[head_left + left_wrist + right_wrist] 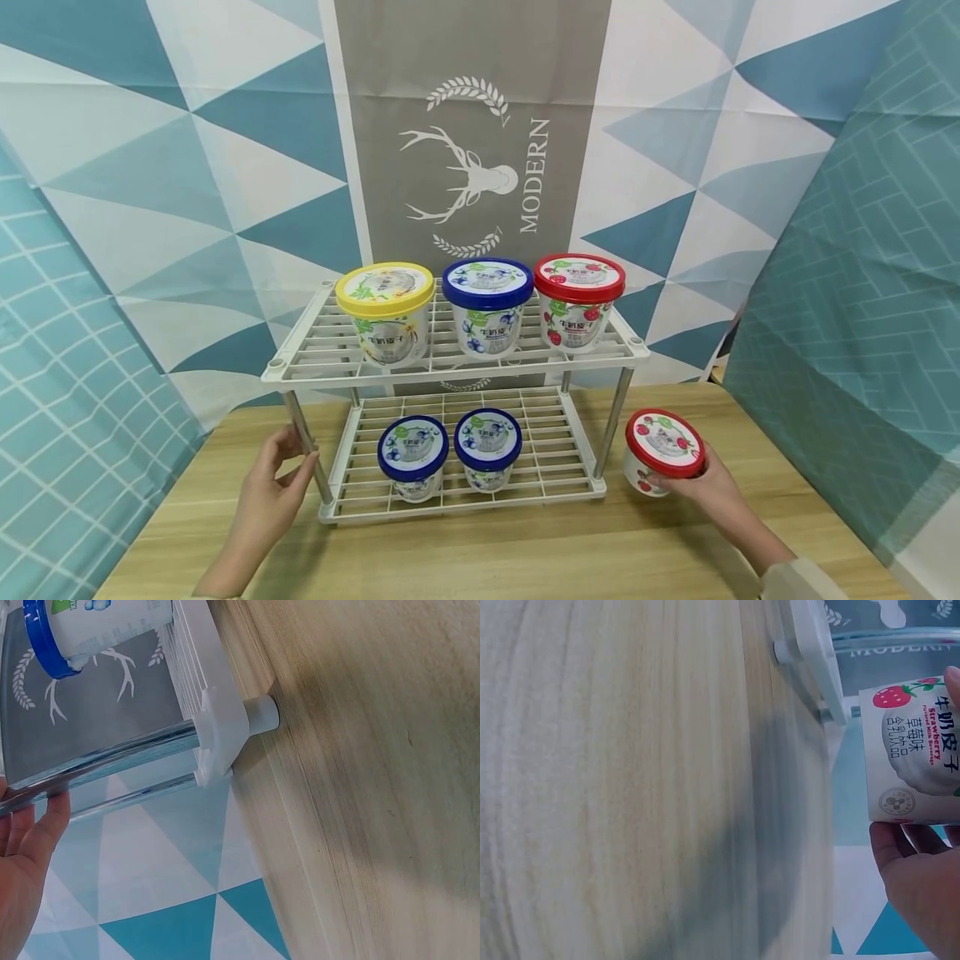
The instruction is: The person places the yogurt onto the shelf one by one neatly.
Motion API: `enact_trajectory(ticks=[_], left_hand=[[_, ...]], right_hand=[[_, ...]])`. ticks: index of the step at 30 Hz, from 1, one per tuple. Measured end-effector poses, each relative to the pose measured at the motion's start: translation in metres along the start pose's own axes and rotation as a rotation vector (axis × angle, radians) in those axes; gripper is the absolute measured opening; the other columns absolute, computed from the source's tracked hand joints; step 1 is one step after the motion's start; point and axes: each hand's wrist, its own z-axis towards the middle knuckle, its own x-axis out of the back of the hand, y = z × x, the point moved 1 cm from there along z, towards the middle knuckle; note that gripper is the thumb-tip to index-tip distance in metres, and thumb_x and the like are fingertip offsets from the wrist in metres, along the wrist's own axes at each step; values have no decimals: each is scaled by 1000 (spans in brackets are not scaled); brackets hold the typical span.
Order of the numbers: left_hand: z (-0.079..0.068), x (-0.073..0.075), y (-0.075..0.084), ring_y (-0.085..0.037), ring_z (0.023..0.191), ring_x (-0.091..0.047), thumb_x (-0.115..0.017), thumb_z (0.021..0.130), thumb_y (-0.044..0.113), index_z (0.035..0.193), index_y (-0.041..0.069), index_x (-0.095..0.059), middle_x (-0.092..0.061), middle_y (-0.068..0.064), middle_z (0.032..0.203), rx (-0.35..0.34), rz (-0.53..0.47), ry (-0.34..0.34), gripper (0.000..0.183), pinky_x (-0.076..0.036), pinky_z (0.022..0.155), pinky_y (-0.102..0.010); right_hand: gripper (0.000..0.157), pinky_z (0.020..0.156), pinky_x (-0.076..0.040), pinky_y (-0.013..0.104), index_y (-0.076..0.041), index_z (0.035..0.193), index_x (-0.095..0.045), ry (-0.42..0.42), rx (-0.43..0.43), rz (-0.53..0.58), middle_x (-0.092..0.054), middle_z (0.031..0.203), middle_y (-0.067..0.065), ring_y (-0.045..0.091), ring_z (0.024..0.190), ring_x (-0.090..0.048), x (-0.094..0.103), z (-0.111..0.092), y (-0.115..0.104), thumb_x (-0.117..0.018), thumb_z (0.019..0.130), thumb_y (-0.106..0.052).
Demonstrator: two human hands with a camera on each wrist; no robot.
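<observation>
My left hand (273, 487) grips the front left metal post (127, 754) of a white two-tier rack (450, 372), thumb and fingers on either side of it. To the right of the rack, my right hand (708, 492) holds a red-lidded strawberry milk drink cup (663, 446) by its side. In the right wrist view the cup's printed wall (911, 757) shows above the tabletop, close to the rack's foot. Two blue-lidded cups, one left (412, 458) and one right (487, 450), stand side by side on the lower shelf (525, 500).
On the upper shelf a yellow-lidded cup (386, 317), a larger blue-lidded cup (487, 308) and a larger red-lidded cup (577, 304) stand in a row. The rack is on a wooden table (450, 558). Behind hangs a patterned cloth (480, 50); blue tiled covering flanks both sides.
</observation>
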Motion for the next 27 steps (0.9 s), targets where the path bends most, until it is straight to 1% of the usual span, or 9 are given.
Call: enact_trajectory(ticks=[6,11,15,21,24,27], left_hand=[[0,0,0,17,91,-48,-61,80,-16,118,-7,-45,-48,14,98,3,-6,-2,42,-51,71,0],[0,0,0,17,90,-49,-61,79,-17,118,-7,-45,-48,16,98,7,-12,3,42,-51,71,0],[0,-1,0,17,90,-49,-61,80,-16,118,-7,-46,-48,15,98,6,-12,3,42,-51,71,0],[-1,-1,0,18,91,-48,-62,81,-14,120,-5,-46,-48,17,99,13,-7,10,43,-51,71,-1],[-1,-1,0,19,92,-47,-62,82,-12,121,-4,-46,-49,14,99,17,2,9,43,-51,71,0],[-1,0,0,20,92,-46,-62,82,-12,121,-5,-45,-51,5,100,21,20,0,43,-50,72,1]], right_hand=[[100,106,-42,53,3,145,-12,-10,31,-28,-31,144,26,40,129,-34,0,-8,-4,-78,76,-24],[103,104,-44,54,3,145,-12,-9,25,-64,-32,143,28,42,128,-35,1,-13,-4,-80,74,-27],[103,103,-45,56,2,145,-12,-3,31,-79,-34,142,28,43,127,-37,1,-18,-6,-80,74,-28],[101,100,-49,51,2,145,-14,-6,50,-74,-36,141,27,41,126,-39,2,-26,-11,-80,74,-26],[99,96,-53,47,2,145,-16,-13,62,-76,-38,140,27,40,124,-41,1,-31,-17,-80,73,-25],[99,93,-55,42,0,145,-18,-14,65,-84,-40,139,26,38,123,-43,-1,-35,-21,-81,72,-24]])
